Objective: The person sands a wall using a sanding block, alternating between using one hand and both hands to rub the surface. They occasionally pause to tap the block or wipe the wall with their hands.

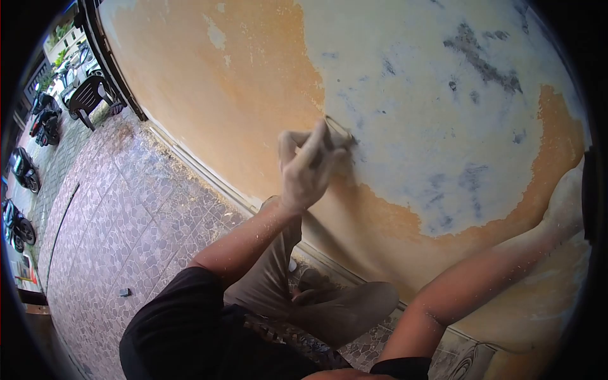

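My left hand (310,161) is closed around a small scraper (340,128) and holds its edge against the wall (392,126). The fingers partly cover the tool, so its handle is hidden. The scraper touches the border between orange paint (253,76) and a large bare, pale patch with grey marks. Pale dust coats the hand and forearm. My right arm reaches to the wall at the far right, where my dusty right hand (568,193) runs into the dark edge of the view; its fingers cannot be made out.
Paint flakes (183,168) lie along the wall's foot on the patterned tile floor (145,234). A small dark block (125,292) rests on the tiles. A dark plastic chair (92,98) and several parked motorbikes (45,126) stand at the left. My bent legs are close to the wall.
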`<state>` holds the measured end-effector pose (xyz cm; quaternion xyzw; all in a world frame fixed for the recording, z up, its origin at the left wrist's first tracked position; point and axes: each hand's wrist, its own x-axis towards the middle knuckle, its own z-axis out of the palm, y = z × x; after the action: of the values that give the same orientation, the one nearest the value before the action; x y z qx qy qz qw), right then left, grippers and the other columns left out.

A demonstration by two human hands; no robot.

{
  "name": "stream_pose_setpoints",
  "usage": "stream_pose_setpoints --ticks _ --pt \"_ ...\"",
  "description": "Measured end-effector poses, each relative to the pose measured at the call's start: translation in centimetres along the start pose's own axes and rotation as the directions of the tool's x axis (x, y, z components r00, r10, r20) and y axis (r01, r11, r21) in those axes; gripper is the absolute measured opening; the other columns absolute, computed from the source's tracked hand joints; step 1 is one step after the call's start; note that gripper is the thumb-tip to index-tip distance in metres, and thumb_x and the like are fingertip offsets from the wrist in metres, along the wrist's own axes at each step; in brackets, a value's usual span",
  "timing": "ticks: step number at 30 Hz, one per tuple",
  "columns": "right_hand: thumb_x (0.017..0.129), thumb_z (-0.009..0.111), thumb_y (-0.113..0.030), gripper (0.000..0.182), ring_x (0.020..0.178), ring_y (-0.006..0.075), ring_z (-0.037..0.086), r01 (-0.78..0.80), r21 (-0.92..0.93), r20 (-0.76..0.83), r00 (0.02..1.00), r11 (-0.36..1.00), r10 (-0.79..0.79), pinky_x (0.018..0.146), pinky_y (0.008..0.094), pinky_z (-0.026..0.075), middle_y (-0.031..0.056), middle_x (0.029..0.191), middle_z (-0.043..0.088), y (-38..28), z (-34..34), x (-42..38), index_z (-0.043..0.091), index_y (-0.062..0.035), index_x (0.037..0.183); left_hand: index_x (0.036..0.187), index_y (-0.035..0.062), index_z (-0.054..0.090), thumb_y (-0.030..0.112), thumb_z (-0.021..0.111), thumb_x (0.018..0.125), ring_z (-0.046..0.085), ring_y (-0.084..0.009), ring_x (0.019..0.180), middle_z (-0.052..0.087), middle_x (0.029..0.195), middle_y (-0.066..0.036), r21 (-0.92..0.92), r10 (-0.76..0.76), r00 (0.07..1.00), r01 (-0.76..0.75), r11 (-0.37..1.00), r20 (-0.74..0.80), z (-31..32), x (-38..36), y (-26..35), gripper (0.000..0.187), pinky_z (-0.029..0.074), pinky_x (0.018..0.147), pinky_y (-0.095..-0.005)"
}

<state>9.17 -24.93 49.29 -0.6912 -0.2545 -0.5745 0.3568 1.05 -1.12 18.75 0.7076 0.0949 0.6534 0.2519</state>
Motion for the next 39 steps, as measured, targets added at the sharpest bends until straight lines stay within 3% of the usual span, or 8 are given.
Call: stream_pose_setpoints --ticks 3,7,11,13,19,27,31,39 --pt "0.109 0.051 -0.041 0.046 0.104 0.0315 0.057 -0.048 0.044 -0.009 0.999 0.998 0.049 0.088 0.0442 0.053 0.0187 0.117 0.047 0.5 0.5 0.2 0.057 0.0033 0.121 0.14 -0.0006 0.063 0.003 0.09 0.076 0.054 -0.0131 0.08 0.057 0.098 -0.006 -0.004 0.082 0.992 -0.082 0.997 0.093 -1.3 1.1 -1.3 0.069 0.047 0.064 -0.0247" --pt "0.109 0.05 -0.045 0.049 0.104 0.031 0.058 0.133 -0.032 0.031 0.991 0.991 -0.132 0.088 0.0432 0.055 0.0181 0.117 0.046 2.1 -0.3 0.3 0.056 0.0021 0.121 0.142 -0.0013 0.06 0.011 0.08 0.09 0.049 -0.0147 0.086 0.051 0.096 -0.004 -0.084 -0.298 0.917 0.286 0.955 -0.265 -2.3 9.4 -2.7 0.057 0.045 0.076 -0.0284" --pt "0.106 0.055 -0.047 0.052 0.115 0.0333 0.058 0.052 0.04 0.02 0.998 0.998 -0.052 0.096 0.0456 0.053 0.018 0.121 0.046 2.5 0.4 0.7 0.055 0.0018 0.125 0.141 0.0008 0.063 0.015 0.085 0.087 0.052 -0.016 0.087 0.054 0.095 -0.005 0.08 0.024 0.989 -0.013 0.997 -0.143 0.0 5.2 0.3 0.06 0.046 0.073 -0.0291" --pt "0.108 0.058 -0.028 0.035 0.102 0.0263 0.073 0.098 -0.086 -0.122 0.987 0.991 -0.108 0.087 0.0343 0.058 0.0176 0.119 0.074 3.7 1.2 1.3 0.073 -0.0008 0.122 0.139 0.0002 0.064 0.002 0.088 0.077 0.054 -0.0152 0.088 0.059 0.096 -0.008 0.069 0.192 0.981 -0.194 0.979 0.025 -0.3 2.6 1.4 0.067 0.046 0.071 -0.0262" --pt "0.106 0.062 -0.021 0.026 0.095 0.0228 0.073 0.219 -0.189 -0.027 0.973 0.957 -0.228 0.084 0.0318 0.059 0.0139 0.111 0.076 5.0 -0.2 2.0 0.076 -0.0014 0.116 0.14 -0.0031 0.061 0.019 0.077 0.095 0.049 -0.0148 0.083 0.051 0.096 -0.006 -0.167 -0.351 0.868 0.311 0.936 -0.351 -2.5 13.1 -2.6 0.053 0.046 0.072 -0.0288" --pt "0.107 0.059 -0.032 0.036 0.1 0.0211 0.072 0.025 -0.071 -0.135 0.99 0.997 -0.034 0.088 0.0313 0.058 0.0128 0.115 0.075 2.4 1.2 0.6 0.073 -0.0024 0.121 0.138 0.0011 0.065 0.008 0.086 0.082 0.054 -0.014 0.089 0.057 0.096 -0.005 0.064 0.188 0.976 -0.196 0.978 0.114 -2.0 3.7 -0.6 0.06 0.048 0.071 -0.0285" --pt "0.107 0.06 -0.035 0.037 0.104 0.0216 0.072 0.042 -0.074 -0.066 0.997 0.996 -0.047 0.091 0.031 0.057 0.0119 0.117 0.074 3.9 0.3 0.9 0.072 -0.0037 0.123 0.138 0.0012 0.065 0.015 0.08 0.091 0.051 -0.0143 0.085 0.053 0.093 -0.004 -0.276 -0.467 0.818 0.388 0.879 -0.337 -2.5 12.7 -2.1 0.051 0.047 0.072 -0.0278" --pt "0.103 0.061 -0.048 0.046 0.111 0.0228 0.07 -0.031 -0.076 -0.143 0.99 0.997 0.02 0.101 0.0364 0.053 0.0096 0.126 0.068 3.1 1.3 0.6 0.075 -0.0081 0.122 0.139 -0.0005 0.064 0.002 0.085 0.081 0.053 -0.0153 0.088 0.056 0.094 -0.005 0.019 0.05 0.993 -0.053 0.998 0.105 -1.7 0.4 0.2 0.062 0.047 0.069 -0.0282"
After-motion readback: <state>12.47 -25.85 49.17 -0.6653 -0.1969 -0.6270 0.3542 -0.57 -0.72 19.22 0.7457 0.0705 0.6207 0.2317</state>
